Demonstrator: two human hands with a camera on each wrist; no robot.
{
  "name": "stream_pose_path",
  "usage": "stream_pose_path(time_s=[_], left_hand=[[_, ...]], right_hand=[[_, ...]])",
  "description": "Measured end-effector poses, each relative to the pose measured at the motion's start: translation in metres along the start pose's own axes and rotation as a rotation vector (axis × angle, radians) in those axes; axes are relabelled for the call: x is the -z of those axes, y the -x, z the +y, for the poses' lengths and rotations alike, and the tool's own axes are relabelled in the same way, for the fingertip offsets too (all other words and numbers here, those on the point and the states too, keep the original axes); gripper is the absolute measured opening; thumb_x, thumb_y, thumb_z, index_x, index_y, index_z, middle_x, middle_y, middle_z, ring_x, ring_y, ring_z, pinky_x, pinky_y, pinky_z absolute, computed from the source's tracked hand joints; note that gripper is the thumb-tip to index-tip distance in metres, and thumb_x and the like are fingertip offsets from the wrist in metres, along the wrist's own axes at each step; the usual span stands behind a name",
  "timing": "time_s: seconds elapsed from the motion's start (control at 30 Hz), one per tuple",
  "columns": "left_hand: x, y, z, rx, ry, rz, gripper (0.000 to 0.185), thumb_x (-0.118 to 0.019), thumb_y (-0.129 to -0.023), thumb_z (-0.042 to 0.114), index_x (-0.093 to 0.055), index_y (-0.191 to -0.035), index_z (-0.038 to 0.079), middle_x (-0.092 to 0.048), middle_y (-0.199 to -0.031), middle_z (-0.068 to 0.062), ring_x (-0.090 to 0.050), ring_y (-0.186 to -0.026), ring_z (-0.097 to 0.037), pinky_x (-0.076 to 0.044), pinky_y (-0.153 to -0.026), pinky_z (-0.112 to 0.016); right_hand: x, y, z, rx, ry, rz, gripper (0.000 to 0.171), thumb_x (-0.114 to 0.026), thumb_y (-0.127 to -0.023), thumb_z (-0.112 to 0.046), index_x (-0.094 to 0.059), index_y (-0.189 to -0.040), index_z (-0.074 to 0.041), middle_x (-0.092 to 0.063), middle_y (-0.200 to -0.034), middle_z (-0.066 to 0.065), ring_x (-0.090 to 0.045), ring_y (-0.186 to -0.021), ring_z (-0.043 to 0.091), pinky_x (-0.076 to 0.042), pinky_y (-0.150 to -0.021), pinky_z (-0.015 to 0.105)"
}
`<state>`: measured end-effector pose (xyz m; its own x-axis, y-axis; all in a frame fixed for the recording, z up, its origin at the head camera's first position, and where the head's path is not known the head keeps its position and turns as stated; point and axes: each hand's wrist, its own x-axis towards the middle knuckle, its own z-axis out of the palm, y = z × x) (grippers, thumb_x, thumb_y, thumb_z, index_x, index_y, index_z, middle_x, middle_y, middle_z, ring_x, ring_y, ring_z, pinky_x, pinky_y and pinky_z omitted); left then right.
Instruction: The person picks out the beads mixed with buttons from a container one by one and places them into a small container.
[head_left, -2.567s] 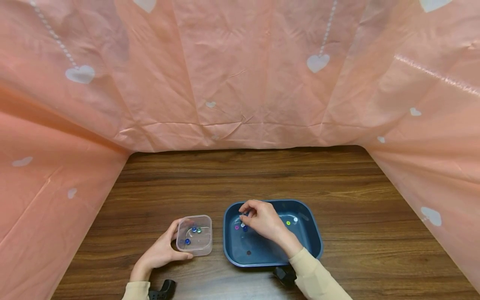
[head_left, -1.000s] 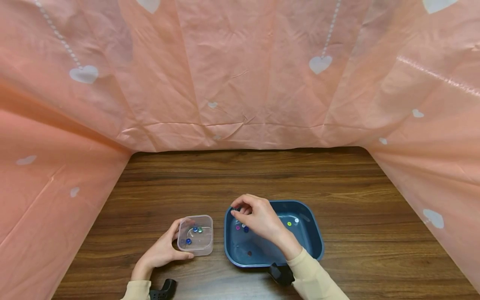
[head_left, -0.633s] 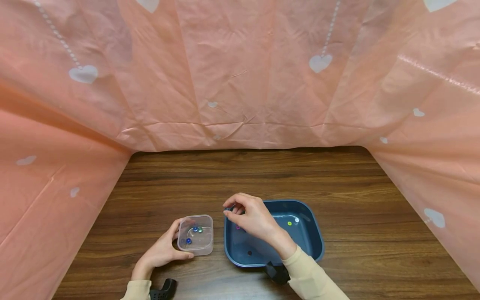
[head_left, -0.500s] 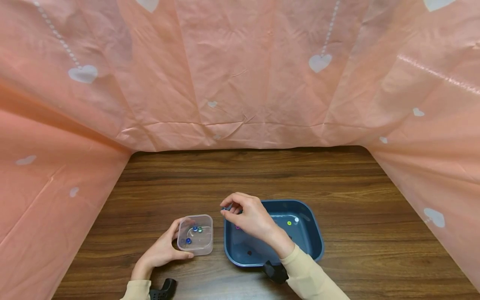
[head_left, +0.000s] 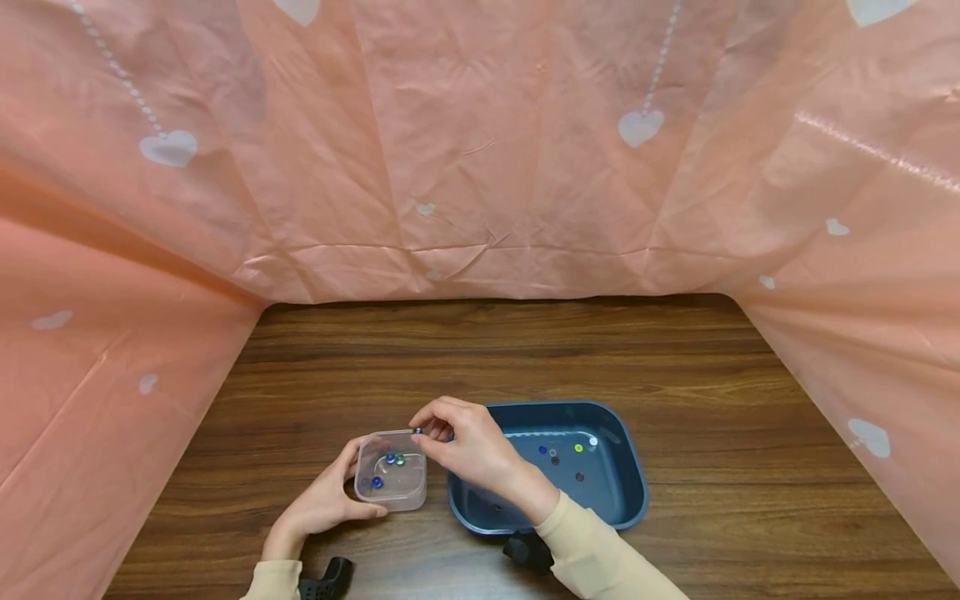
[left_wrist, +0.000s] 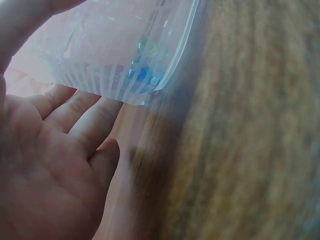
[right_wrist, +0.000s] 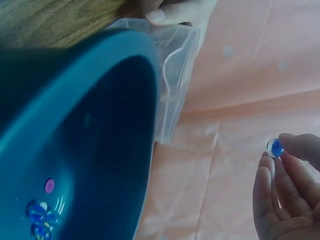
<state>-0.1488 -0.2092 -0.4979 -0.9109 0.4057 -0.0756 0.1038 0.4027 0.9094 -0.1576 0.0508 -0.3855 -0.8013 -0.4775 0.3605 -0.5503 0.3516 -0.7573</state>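
A clear-and-blue marble (right_wrist: 275, 147), a dark blue tray (head_left: 626, 492), brown wood-grain table (head_left: 675, 367), pink white-hearted sheet (head_left: 480, 150).

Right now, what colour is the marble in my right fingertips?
Clear with blue inside; the marble shows best in the right wrist view.

Cream long sleeves (head_left: 592, 550) on both arms; black wrist-mounted devices (head_left: 527, 550); bare hands.

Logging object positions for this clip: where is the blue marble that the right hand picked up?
In the head view the blue marble is pinched at the right hand's fingertips, over the clear plastic box's far right corner, left of the blue tray.
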Motion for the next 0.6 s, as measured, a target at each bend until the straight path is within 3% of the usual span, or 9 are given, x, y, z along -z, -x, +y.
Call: stream_pose_path(time_s=[0.37,0.6], left_hand=[[0.001,0.001,-0.002,-0.008,-0.008,-0.013,0.094,-0.087,-0.074,0.022,-0.028,-0.147,0.01,-0.054,-0.137,-0.017,-0.052,-0.125,-0.033,-0.04,-0.097,-0.034],[0.001,0.0,-0.002,-0.042,0.002,-0.026,0.093,-0.086,-0.075,0.02,-0.028,-0.146,0.011,-0.055,-0.136,-0.019,-0.053,-0.123,-0.033,-0.04,-0.096,-0.028]], right_hand=[[-0.013,-0.01,-0.006,0.044,0.011,-0.045,0.012,-0.072,-0.087,-0.005,-0.07,-0.099,-0.006,-0.067,-0.091,0.007,-0.057,-0.075,0.007,-0.048,-0.068,0.018],[-0.018,-0.014,-0.005,0.046,0.022,-0.054,0.011,-0.072,-0.087,-0.005,-0.071,-0.098,-0.005,-0.067,-0.09,0.006,-0.055,-0.073,0.007,-0.046,-0.066,0.017]])
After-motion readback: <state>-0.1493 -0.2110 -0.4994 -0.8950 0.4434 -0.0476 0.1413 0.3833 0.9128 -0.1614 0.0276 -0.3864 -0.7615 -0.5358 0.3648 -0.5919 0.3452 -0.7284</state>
